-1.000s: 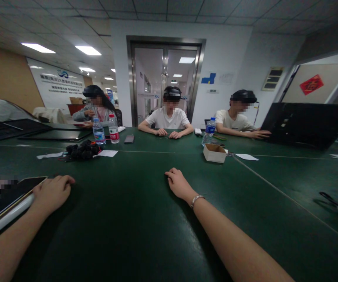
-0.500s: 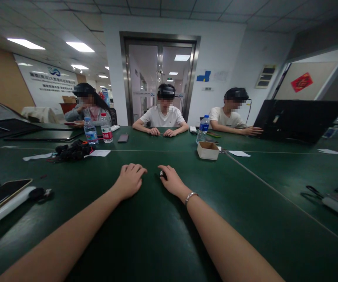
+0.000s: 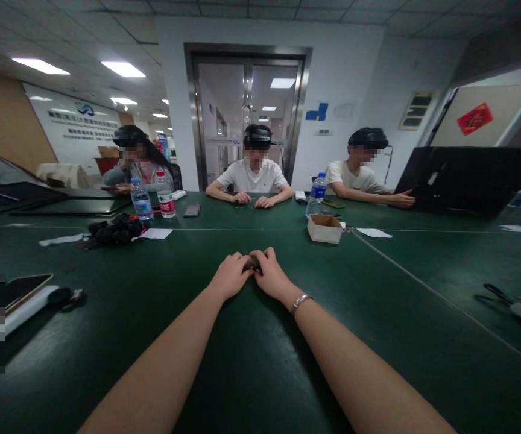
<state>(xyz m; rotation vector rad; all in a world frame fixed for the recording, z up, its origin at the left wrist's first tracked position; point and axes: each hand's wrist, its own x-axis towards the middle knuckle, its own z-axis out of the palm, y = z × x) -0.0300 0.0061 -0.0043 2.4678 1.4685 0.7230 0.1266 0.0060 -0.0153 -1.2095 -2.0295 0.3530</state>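
Observation:
My left hand (image 3: pixel 231 274) and my right hand (image 3: pixel 269 274) meet at the middle of the green table (image 3: pixel 242 361), fingers curled toward each other. Between the fingertips sits a small dark object (image 3: pixel 252 266), too small to name. Both hands pinch at it. A thin bracelet (image 3: pixel 301 300) circles my right wrist.
A phone on a white case (image 3: pixel 25 295) and a small dark item (image 3: pixel 66 296) lie at left. Ahead stand a cardboard box (image 3: pixel 324 228), water bottles (image 3: pixel 142 200), a black bundle (image 3: pixel 113 231) and papers. An open laptop (image 3: pixel 468 181) is at right. Three people sit across.
My left hand left the phone at the left edge and swept right to meet my right hand at the centre. My right hand stayed nearly in place over the small object.

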